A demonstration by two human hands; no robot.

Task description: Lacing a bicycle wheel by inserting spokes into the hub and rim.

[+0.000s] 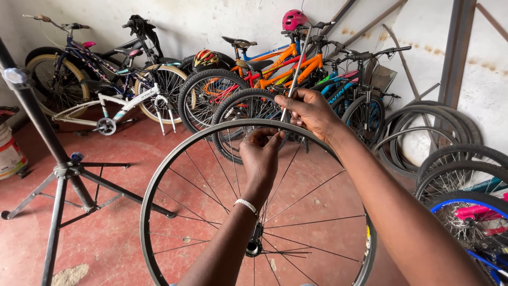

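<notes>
Bucket [9, 153] at the far left edge is the only package-like thing in sight — white, round, with an orange band of label too blurred to make out, standing on the red floor [116, 222] beside a grey tripod work stand [63, 175]. A flat brownish board [382, 78] leans on the wall behind the parked bikes [254, 69], plain as far as can be told. Nearer, a bare wheel rim [159, 175] stands upright in front of the person, thin spokes running in to its hub [255, 244]. The left hand [260, 156], a beaded bracelet [246, 204] on its wrist, reaches up inside the rim with fingertips pinched together right at the rim's top inner edge; what they pinch is too small to tell. The right hand [309, 110] sits just above the rim's top, fingers curled closed around a thin metal rod [296, 66] that slants upward — its lower end meets the rim between the two hands. Loose tyres [455, 159] lean at the right wall.
</notes>
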